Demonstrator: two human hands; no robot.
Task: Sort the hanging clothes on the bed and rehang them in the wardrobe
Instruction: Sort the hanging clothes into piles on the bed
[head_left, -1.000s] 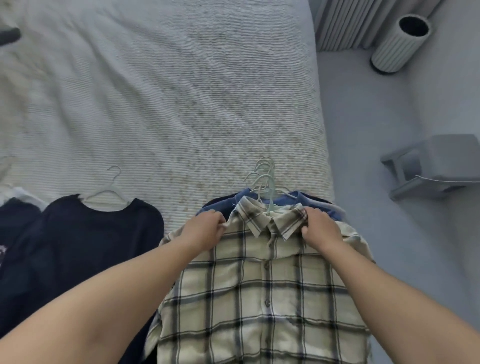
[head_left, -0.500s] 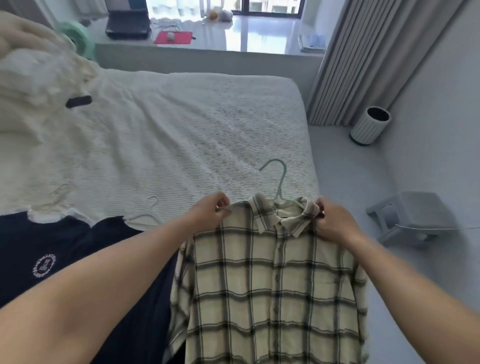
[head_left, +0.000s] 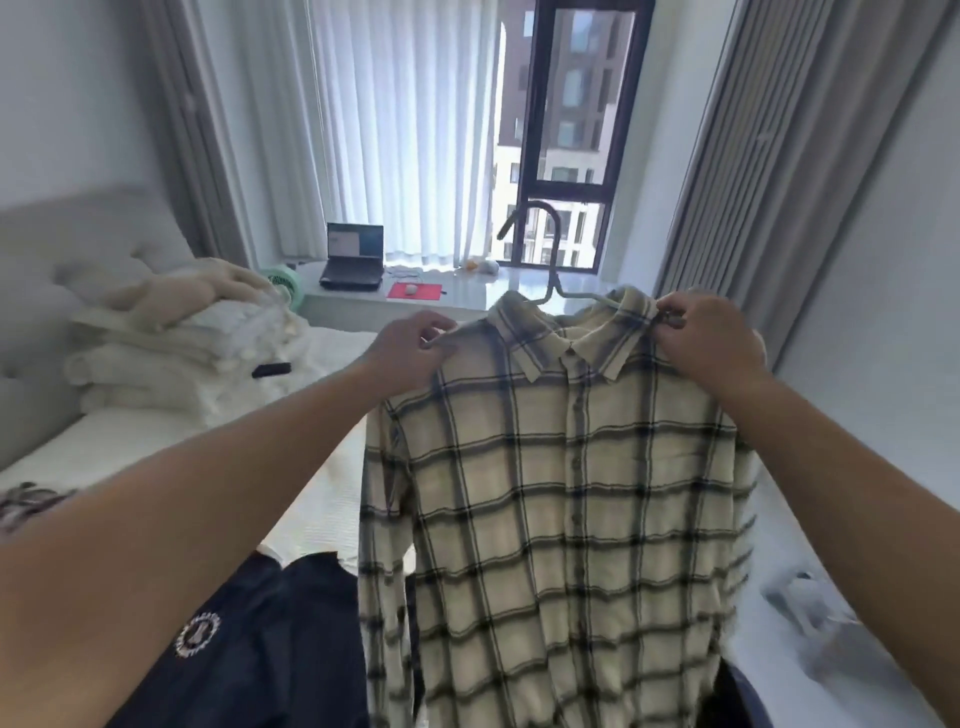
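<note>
Plaid shirt (head_left: 561, 499) is up in the air in front of the person, hanging full length on a pale green hanger (head_left: 551, 270) whose hook pokes up above the collar. Left hand (head_left: 410, 353) is at the shirt's left shoulder, fingers curled and pinching the fabric there. Right hand (head_left: 711, 338) is at the shirt's right shoulder by the collar, fingers pinching the cloth too. Both forearms reach out and up toward the shirt, about level with each other.

Below the shirt is the bed (head_left: 322, 499) with a white textured cover. A dark navy top (head_left: 260, 639) with a small round white logo lies on it, just left of the shirt's hem. Further left of the shirt there's a pile of cream bedding (head_left: 171, 332) against a padded headboard, with a small black object (head_left: 271, 370) beside it. Behind the shirt, a window-ledge desk (head_left: 467, 296) carries a laptop (head_left: 353, 257) and a red mat (head_left: 414, 290), with sheer curtains (head_left: 395, 130) and a dark-framed window above.
</note>
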